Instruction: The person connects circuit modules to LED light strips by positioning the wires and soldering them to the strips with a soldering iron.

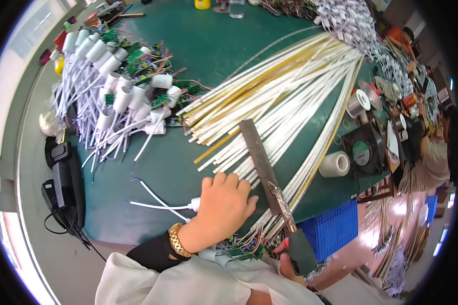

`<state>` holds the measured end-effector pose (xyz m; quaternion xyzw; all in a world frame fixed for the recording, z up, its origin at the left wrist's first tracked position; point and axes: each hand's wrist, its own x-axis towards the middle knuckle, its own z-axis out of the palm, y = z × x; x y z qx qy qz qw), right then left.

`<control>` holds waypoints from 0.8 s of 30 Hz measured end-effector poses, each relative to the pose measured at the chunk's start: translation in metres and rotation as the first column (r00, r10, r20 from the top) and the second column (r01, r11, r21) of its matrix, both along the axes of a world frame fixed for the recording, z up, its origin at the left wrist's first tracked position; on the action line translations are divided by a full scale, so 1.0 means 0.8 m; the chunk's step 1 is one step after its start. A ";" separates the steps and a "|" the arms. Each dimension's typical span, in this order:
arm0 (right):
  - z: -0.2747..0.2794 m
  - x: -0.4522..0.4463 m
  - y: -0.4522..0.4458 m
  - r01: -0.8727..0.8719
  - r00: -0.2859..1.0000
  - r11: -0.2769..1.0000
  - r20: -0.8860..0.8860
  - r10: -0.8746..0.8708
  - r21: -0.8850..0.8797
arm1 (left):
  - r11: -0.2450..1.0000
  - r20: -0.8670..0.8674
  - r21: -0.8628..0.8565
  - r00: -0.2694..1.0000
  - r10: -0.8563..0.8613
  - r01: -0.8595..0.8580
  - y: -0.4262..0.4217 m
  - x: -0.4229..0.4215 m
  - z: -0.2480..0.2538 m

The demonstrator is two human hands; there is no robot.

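My left hand (225,204), wearing a gold watch, is back-up with its fingers curled. Whatever lies under its palm is hidden. Beside it a white plastic cap (195,204) sits on a white cable (160,205), next to a second cable. My right hand (288,264), partly hidden, grips the black handle of what looks like a soldering iron (295,239). Its scuffed metal shaft lies over a dark flat bar (254,147). Small green circuit boards (244,251) with coloured wires are by my lap, between the hands. Beyond, a fan of white and yellow strips (275,86) covers the green table.
At left is a heap of white capped cables (114,96) with circuit boards. A black device (63,175) stands at the table's left edge. To the right are a white roll (334,164), a black fan (364,152), a wire spool (359,101) and a blue crate (333,229).
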<state>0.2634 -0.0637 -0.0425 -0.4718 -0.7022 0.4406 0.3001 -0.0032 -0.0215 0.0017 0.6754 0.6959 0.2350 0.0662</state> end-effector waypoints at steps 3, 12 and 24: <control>-0.008 0.003 0.000 -0.107 0.994 0.991 0.019 0.106 0.074 | 0.997 0.079 -0.030 0.995 -0.067 0.069 -0.016 -0.006 -0.007; 0.017 -0.025 0.019 -0.206 0.964 0.922 0.232 0.132 0.329 | 0.934 0.468 -0.052 0.835 -0.290 0.353 -0.064 -0.020 0.050; -0.012 -0.028 0.012 0.033 0.996 0.996 -0.074 -0.039 -0.086 | 0.833 -0.158 0.247 0.827 0.539 -0.496 0.031 -0.239 0.009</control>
